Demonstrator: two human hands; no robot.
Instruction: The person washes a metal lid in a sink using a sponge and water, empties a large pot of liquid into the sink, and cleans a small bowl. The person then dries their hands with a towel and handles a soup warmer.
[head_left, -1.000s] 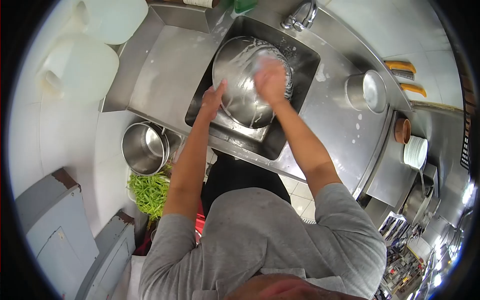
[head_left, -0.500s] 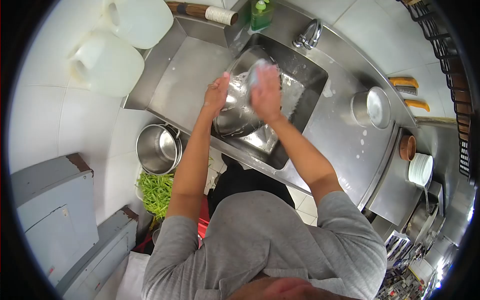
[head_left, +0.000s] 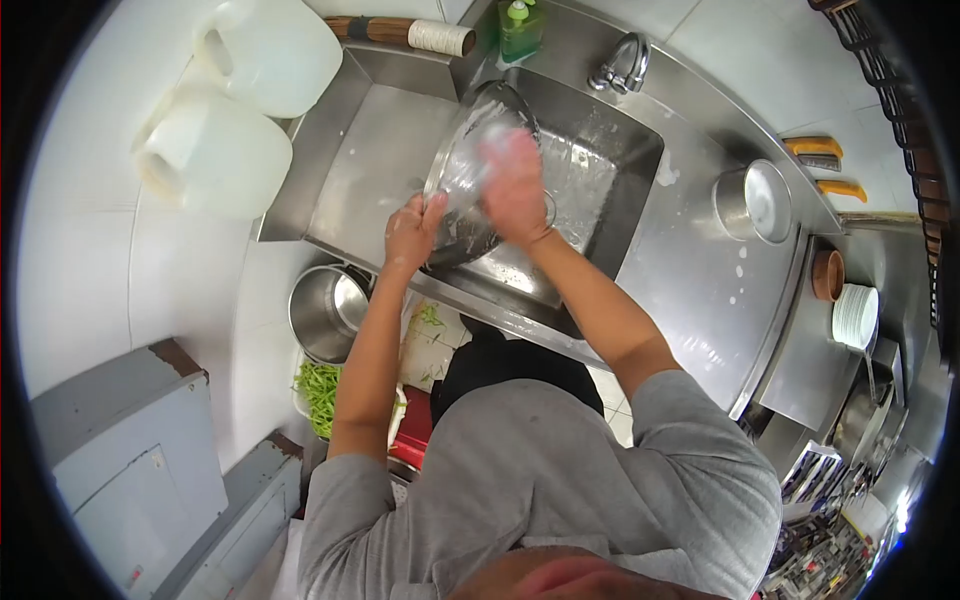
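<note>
A large round metal bowl (head_left: 462,170) is tilted on its side over the left part of the sink (head_left: 610,190), wet and streaked with suds. My left hand (head_left: 412,232) grips its near left rim, thumb up along the edge. Inside the bowl's opening, my right hand (head_left: 515,190) presses against the metal, smeared by motion. Something pale and whitish shows at its fingertips, too blurred to name.
A chrome faucet (head_left: 622,65) and a green soap bottle (head_left: 520,32) stand behind the sink. On the right counter sits a small metal pot (head_left: 735,205). White jugs (head_left: 215,150) stand left. Below are a steel pot (head_left: 325,312) and cut greens (head_left: 318,398).
The bowl has turned more edge-on and shifted slightly left. My left hand has moved left and down along the rim; my right hand has moved a little left and down, still rubbing.
</note>
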